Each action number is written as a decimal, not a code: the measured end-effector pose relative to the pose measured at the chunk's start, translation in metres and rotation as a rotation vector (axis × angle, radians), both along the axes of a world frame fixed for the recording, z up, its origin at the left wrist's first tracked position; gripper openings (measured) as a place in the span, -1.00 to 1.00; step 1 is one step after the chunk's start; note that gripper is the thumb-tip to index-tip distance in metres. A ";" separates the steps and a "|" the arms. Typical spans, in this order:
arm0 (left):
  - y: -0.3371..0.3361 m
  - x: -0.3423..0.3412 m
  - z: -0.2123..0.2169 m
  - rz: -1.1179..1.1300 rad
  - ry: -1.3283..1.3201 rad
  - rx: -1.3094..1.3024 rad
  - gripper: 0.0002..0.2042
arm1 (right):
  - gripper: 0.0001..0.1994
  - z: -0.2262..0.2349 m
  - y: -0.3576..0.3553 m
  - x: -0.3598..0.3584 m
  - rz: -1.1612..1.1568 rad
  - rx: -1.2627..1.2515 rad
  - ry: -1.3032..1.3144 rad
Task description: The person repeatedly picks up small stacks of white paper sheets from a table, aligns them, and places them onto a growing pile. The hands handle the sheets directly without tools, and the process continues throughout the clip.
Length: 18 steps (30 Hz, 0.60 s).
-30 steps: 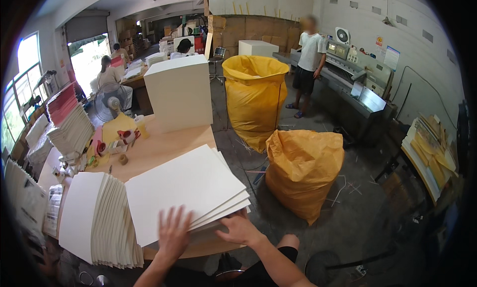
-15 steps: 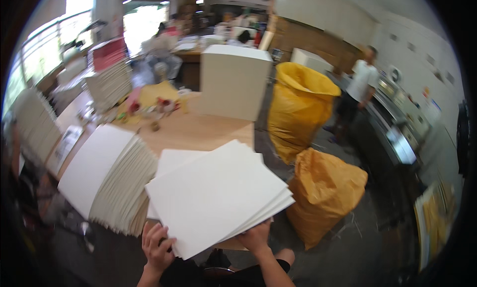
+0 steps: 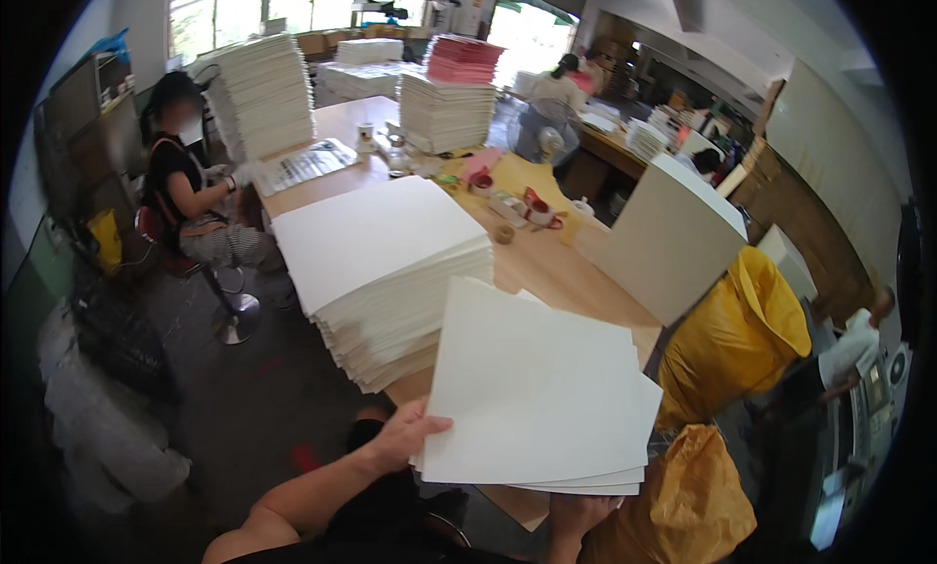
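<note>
A few large white sheets (image 3: 537, 388), fanned slightly out of line, are held between my two hands above the table's near edge. My left hand (image 3: 405, 435) grips their left edge, thumb on top and fingers hidden beneath. Under the near right edge, my right hand (image 3: 583, 510) supports the same sheets; its fingers are mostly covered by them. Just left of the sheets stands a tall stack of white sheets (image 3: 381, 242), its layers uneven along the side.
A wooden table (image 3: 532, 271) carries tape rolls (image 3: 540, 211), a white block-like stack (image 3: 673, 237) and a pink-topped stack (image 3: 459, 86). Yellow sacks (image 3: 732, 330) stand on the right. A seated person (image 3: 185, 183) is at the left; others are farther back.
My view has swung left, bringing the seated person into sight. The sheets in my hands have turned, and my left hand now clasps their left edge.
</note>
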<state>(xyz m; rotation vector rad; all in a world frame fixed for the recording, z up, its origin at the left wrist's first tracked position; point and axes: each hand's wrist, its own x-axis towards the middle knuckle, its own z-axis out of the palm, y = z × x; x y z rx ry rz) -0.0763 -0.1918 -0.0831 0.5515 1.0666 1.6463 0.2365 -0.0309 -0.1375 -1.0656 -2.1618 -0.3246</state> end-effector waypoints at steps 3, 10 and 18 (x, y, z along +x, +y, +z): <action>-0.038 -0.055 0.013 0.190 0.010 0.076 -0.61 | -0.34 -0.020 0.003 0.013 -0.025 -0.099 -0.035; -0.072 -0.219 0.041 0.590 0.190 0.272 -0.51 | -0.35 -0.016 0.000 0.006 -0.008 -0.060 -0.025; -0.078 -0.344 -0.025 0.465 0.063 0.117 -0.56 | -0.37 -0.009 -0.001 0.004 -0.018 -0.103 -0.045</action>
